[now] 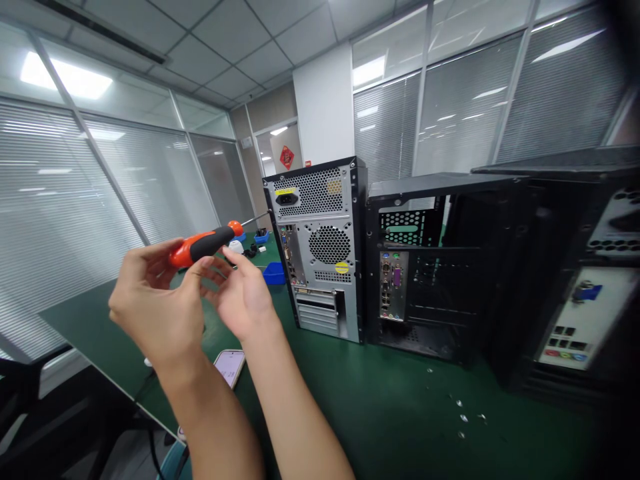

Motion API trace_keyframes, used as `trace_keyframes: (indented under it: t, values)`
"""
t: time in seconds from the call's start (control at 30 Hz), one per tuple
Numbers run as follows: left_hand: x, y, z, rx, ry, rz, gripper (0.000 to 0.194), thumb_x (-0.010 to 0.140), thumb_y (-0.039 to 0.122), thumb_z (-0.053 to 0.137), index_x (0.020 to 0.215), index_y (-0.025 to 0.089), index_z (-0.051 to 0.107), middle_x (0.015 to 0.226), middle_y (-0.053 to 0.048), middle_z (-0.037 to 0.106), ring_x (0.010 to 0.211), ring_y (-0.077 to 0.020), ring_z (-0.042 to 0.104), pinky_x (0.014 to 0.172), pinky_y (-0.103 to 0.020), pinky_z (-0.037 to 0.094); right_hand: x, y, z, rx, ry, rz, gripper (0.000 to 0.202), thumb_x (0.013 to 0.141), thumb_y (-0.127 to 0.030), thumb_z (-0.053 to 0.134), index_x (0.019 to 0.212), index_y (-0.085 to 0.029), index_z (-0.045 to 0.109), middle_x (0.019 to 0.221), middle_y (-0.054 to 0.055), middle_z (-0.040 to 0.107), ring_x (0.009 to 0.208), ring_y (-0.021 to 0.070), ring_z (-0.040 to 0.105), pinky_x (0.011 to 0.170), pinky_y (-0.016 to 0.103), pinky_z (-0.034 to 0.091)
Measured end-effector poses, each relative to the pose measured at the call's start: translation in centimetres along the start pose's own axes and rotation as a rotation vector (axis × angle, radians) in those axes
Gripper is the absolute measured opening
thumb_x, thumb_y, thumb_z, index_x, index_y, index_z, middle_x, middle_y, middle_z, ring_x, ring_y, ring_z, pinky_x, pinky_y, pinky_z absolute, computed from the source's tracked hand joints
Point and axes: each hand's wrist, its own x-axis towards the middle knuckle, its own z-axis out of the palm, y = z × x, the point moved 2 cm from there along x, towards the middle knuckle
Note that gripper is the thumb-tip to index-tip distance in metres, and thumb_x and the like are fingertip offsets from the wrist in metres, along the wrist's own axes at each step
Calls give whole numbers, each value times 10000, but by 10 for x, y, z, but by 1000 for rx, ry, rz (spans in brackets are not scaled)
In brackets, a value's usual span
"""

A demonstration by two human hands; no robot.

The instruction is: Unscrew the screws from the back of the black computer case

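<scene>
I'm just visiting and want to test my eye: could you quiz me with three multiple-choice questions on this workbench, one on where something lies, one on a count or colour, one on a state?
1. Where does the phone lie?
A. on the green table, below the hands
B. on top of a computer case
C. in the blue tray

2. What colours is the screwdriver handle?
A. yellow and green
B. orange and black
C. all white

3. How is the middle computer case?
A. wrapped in plastic
B. lying flat
C. upright, side open

Answers:
1 A: it rests on the table near the wrists.
2 B: the left hand holds an orange and black grip; the right hand is beside it.
3 C: its inside shows.
</scene>
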Motion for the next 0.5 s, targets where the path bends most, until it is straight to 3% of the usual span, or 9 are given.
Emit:
trace_keyframes:
  t: [0.17,0.33,0.5]
  values:
    - [1,1,-1,-43,-38,35,318,599,97,722,908,139,661,863,-41,665,845,-195,660,798,-391,559,2,2,0,-35,14,-55,114,834,-266,545,797,-178,607,659,-24,600,594,94,553,553,218,487]
    - [2,-2,-4,-107,-85,81,293,599,87,707,882,154,663,860,-28,653,850,-190,652,807,-399,560,3,5,-1,-83,-11,-96,251,747,-420,677,806,-187,604,701,-32,595,609,86,539,572,220,485]
    - [4,-7,-7,-124,-124,114,285,583,101,710,856,173,667,873,-19,651,865,-174,639,806,-365,554,0,7,0,-123,-14,-117,283,717,-428,711,795,-189,581,708,-37,570,618,84,519,574,210,472]
